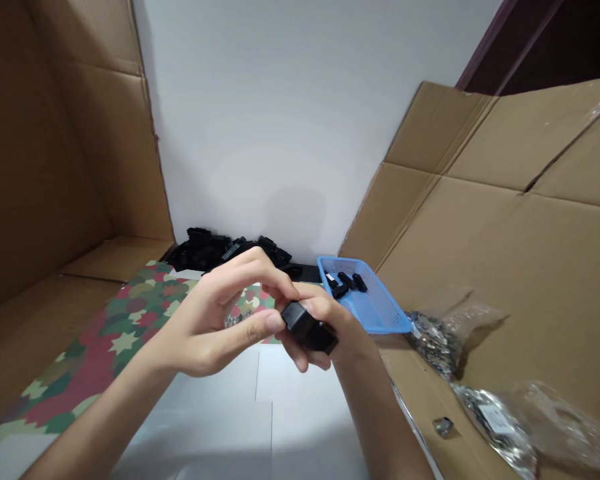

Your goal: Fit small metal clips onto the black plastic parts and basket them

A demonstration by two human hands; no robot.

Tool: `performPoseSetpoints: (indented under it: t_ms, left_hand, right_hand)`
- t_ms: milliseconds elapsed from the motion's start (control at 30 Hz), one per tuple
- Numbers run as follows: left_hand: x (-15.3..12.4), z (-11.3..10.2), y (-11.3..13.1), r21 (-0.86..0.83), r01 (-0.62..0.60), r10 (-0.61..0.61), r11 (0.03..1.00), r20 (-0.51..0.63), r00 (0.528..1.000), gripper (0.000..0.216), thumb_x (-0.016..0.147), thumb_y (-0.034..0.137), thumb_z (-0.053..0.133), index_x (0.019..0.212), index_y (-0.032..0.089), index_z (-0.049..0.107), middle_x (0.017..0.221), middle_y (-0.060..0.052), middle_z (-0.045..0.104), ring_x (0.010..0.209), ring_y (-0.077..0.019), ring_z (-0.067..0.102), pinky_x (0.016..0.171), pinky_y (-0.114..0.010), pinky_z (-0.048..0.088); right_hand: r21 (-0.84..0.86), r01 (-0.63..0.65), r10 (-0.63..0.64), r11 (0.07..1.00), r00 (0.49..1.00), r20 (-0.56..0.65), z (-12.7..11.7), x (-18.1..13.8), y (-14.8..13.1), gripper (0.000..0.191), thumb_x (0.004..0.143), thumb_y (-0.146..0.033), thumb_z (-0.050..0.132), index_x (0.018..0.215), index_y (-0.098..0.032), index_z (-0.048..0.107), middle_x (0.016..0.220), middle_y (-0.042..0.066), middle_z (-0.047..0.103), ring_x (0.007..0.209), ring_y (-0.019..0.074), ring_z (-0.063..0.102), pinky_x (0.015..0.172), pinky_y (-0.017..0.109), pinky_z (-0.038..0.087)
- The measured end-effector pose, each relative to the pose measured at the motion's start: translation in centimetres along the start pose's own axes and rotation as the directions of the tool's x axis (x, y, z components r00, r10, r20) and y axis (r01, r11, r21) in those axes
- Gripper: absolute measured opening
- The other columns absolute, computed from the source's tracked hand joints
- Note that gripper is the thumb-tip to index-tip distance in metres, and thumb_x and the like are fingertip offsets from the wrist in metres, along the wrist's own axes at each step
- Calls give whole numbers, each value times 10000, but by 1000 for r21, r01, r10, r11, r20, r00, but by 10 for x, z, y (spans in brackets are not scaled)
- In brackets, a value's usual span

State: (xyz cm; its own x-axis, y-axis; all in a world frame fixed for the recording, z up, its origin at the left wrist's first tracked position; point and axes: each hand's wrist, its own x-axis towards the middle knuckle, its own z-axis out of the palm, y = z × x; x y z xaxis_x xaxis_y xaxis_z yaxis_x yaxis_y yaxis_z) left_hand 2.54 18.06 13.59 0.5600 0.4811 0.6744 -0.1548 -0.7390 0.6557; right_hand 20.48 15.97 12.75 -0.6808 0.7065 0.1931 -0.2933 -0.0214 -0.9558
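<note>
Held up over the table in front of me is a small black plastic part [305,325], blocky with a stepped end. My right hand [347,323] is closed around it, its fingers curling underneath and behind. At the part's left end, the thumb and a bent finger of my left hand [215,320] pinch close together, with the thumb tip against its edge. Whether a small piece sits between those left fingertips is hidden. Behind my hands, small metal pieces [236,319] lie in a loose heap, partly covered by the left hand.
A blue plastic basket [387,310] with several black parts [349,281] stands behind my right hand. Against the wall lies a pile of black parts [205,250]. Clear bags of metal pieces [435,340] rest at right, near a loose metal piece [443,426]. Cardboard [520,267] walls both sides.
</note>
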Motion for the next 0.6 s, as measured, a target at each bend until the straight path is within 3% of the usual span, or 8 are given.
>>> performPoseSetpoints:
  t_ms: [267, 367, 467, 600]
  left_hand:
    - [1, 3, -3, -41, 14, -15, 999, -33, 999, 104, 866, 237, 617, 969, 231, 634, 849, -28, 536, 791, -170, 613, 749, -335, 530]
    - [1, 3, -4, -77, 44, -47, 996, -33, 998, 106, 877, 259, 601, 973, 228, 632, 858, -41, 536, 803, -184, 615, 736, -344, 536]
    - [2, -1, -4, -66, 39, -41, 997, -16, 999, 128, 887, 287, 585, 983, 222, 639, 873, -53, 542, 831, -195, 610, 756, -352, 532]
    - [7, -12, -3, -24, 49, -49, 998, 32, 998, 298, 888, 365, 569, 1152, 228, 596, 977, -78, 567, 950, -223, 574, 785, -347, 508]
  right_hand:
    - [5, -26, 27, 1000, 998, -57, 1, 0, -1, 254, 755, -411, 559, 820, -166, 546, 496, -40, 610, 258, 54, 362, 262, 172, 258]
    - [33, -9, 11, 999, 998, -64, -1, 2, 2, 417, 793, -574, 536, 885, -168, 535, 528, -34, 620, 271, 43, 366, 284, 170, 267]
    - [27, 17, -16, 999, 1000, -23, -4, 1, 4, 633, 698, -745, 559, 950, -165, 530, 581, -20, 642, 304, 42, 397, 312, 177, 296]
    - [-4, 45, -45, 999, 999, -11, -5, -3, -2, 467, 664, -512, 740, 926, -196, 517, 658, -27, 681, 361, 46, 459, 385, 178, 363]
